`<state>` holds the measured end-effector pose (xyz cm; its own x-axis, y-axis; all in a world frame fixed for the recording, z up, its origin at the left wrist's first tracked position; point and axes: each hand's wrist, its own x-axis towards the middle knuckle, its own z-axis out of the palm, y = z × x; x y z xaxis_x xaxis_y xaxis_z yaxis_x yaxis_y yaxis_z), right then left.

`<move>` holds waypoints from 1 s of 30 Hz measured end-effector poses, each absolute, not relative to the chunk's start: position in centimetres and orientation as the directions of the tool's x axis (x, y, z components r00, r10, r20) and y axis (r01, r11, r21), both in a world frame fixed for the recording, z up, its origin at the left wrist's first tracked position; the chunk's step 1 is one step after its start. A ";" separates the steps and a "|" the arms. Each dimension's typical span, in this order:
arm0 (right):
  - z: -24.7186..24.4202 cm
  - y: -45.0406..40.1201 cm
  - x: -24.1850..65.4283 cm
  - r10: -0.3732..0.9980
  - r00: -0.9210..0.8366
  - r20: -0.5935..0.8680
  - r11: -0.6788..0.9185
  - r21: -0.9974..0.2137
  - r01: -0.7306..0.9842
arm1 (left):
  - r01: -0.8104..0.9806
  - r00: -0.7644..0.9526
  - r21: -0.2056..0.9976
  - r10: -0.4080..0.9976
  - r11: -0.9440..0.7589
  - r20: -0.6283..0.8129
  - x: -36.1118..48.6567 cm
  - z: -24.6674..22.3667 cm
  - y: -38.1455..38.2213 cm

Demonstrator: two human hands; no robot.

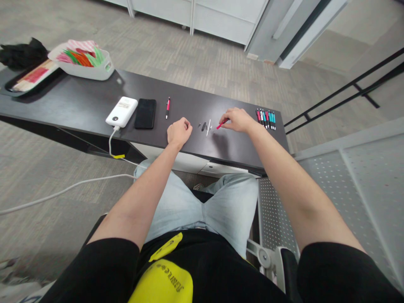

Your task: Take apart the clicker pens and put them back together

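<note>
Between the fingertips of my right hand (236, 119) is a red pen barrel (222, 123), tilted just above the dark tabletop. My left hand (179, 131) rests near the front edge with its fingers curled in; whether anything is inside them is hidden. Loose pen parts lie between the hands: a thin white refill (208, 128), a black grip (203, 126) and several tiny pieces too small to name. A whole red and black pen (168, 108) lies beyond my left hand. To the right of my right hand is a row of several red, teal and white pens (265, 119).
On the dark table (195, 101), a black phone (145, 113) and a white power bank (121, 111) with a cable lie left. Farther left are a white basket (82, 69) of colourful items and a black tray (31, 86). A black metal rail (341, 92) stands beyond the right end.
</note>
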<state>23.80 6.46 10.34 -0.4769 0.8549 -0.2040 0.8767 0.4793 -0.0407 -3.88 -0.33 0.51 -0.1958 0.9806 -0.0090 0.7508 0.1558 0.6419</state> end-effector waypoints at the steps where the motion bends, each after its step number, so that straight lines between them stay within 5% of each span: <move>1: 9.9 6.4 24.1 0.845 -0.490 -0.215 0.492 -0.048 0.870 | 0.760 -0.190 0.631 0.982 0.154 -0.010 -3.9 0.5 -0.3; 30: 8.2 4.6 25.1 0.748 -0.630 -0.207 0.599 -0.199 0.776 | 0.824 -0.123 0.555 0.992 0.116 -0.024 -3.6 1.5 -0.8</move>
<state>25.09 4.56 8.19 -0.6303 0.7483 -0.2067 0.7759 0.5986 -0.1991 -3.61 -0.83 1.46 -0.1235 0.9920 -0.0244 0.8235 0.1162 0.5552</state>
